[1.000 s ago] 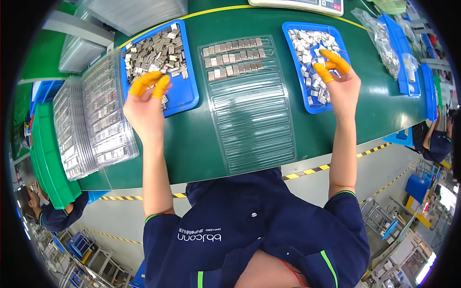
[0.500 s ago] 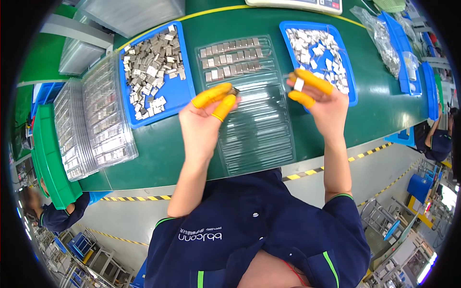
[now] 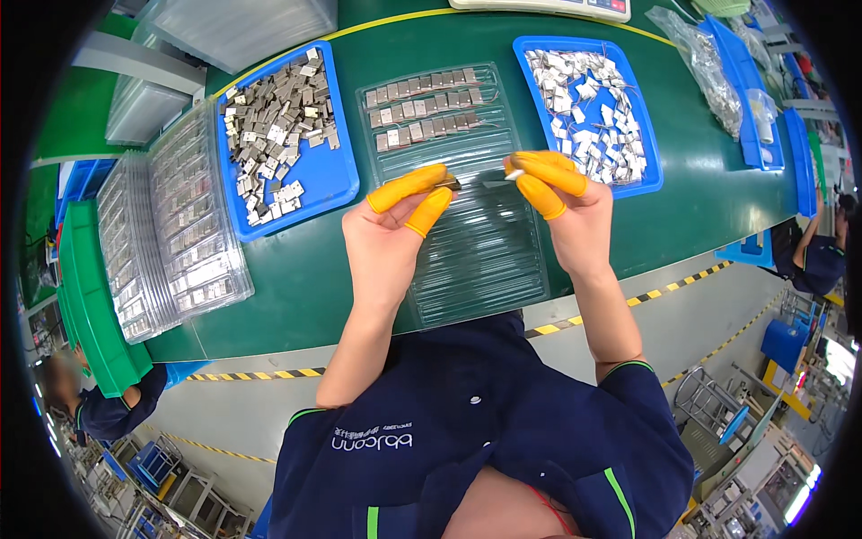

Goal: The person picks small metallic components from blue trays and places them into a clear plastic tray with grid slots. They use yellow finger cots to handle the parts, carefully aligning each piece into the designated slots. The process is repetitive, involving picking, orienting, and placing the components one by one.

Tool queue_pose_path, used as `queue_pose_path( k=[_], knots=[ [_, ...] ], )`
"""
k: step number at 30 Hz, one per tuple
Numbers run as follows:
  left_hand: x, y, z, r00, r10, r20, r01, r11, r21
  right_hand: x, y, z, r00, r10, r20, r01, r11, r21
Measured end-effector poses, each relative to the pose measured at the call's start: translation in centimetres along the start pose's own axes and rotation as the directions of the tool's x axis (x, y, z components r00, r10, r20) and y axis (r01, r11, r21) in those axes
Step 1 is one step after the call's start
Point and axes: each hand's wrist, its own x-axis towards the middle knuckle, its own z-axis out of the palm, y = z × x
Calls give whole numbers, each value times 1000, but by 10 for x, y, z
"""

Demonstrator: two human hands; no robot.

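Yellow finger covers sit on the thumbs and fingertips of both hands. My left hand (image 3: pixel 388 232) pinches a small dark metal piece (image 3: pixel 452 182). Opposite it, my right hand (image 3: pixel 575 216) pinches a small white connector piece (image 3: pixel 514 175), partly hidden by the fingers. The two pieces are close but apart. Both hands hover over a clear ribbed plastic tray (image 3: pixel 476 278), whose far end bears three rows of grey metal pieces (image 3: pixel 422 108). A blue tray (image 3: pixel 330 184) of loose metal pieces lies left. Another blue tray (image 3: pixel 648 135) holds white pieces with thin wires at right.
Stacked clear trays (image 3: pixel 193 225) filled with parts stand at the left, beside a green bin (image 3: pixel 99 305). A scale (image 3: pixel 548 7) sits at the far edge. Plastic bags (image 3: pixel 705 72) and blue bins (image 3: pixel 763 153) are at the right. Co-workers appear at both sides.
My right hand has moved left and turned inward, bringing the white piece close to the metal piece. My left hand has shifted slightly right, still pinching.
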Motion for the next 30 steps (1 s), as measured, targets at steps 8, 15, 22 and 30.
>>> queue_pose_path(
  k=[8,15,22,30],
  knots=[
    [-6,2,-4,995,-73,62,73,997,6,-4,-4,20,984,177,3,-177,983,-45],
    [-9,-2,-8,999,-45,28,44,998,48,-2,-14,19,985,121,124,-83,957,-280],
    [-10,1,-12,992,-122,19,123,987,-105,-3,-15,26,984,177,17,-175,982,-75],
    [-16,-2,-15,996,-62,62,64,997,-32,-6,-12,27,980,178,94,-166,979,-122]
  ],
)
